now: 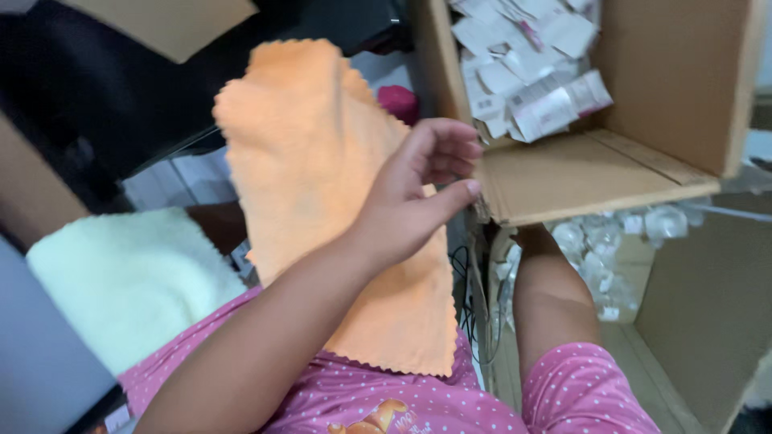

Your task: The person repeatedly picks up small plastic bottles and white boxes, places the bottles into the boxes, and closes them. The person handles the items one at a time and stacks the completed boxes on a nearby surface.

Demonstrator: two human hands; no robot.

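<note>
Our left hand (418,197) holds up the orange microfibre cloth (338,201), thumb out, fingers half-curled behind its right edge; we judge a firmer pinch would stop it slipping; the cloth hangs at centre, over our lap; our right hand is hidden under the cardboard box (595,173) flap at 3 o'clock, so we cannot tell its grip; the box at 1 o'clock holds small white packets (523,72)

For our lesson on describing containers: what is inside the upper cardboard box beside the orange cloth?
The upper cardboard box holds a heap of small white packets, some with pink marks. Only the top layer shows; whatever lies beneath, and the box's far end beyond the picture's edge, cannot be seen.
</note>
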